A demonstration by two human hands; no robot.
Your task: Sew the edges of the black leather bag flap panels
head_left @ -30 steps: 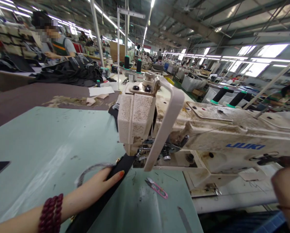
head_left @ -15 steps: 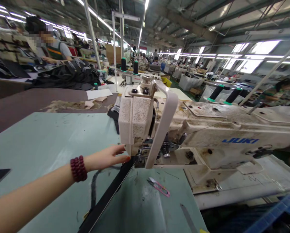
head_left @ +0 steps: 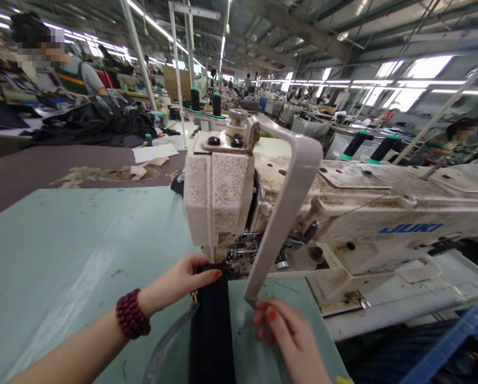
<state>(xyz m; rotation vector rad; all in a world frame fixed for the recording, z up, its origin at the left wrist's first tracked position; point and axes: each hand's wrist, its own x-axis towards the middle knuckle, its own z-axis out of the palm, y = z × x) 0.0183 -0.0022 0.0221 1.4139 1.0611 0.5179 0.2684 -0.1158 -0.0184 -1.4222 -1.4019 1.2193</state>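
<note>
left hand [head_left: 180, 281] pinches strip [head_left: 213, 330] — right hand [head_left: 290, 335] curled near snips [head_left: 252, 303], hold unclear — white bar [head_left: 284, 213] between

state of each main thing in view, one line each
Sewing machine: stained; running or stopped, cannot tell
Black strip: far end at the sewing machine
Left hand: thumb on the black strip
Right hand: fingers curled, grip unclear
Grey strap: curved, beside the strip
Bracelet: worn on left wrist
Thread cones: wound with black thread
</note>
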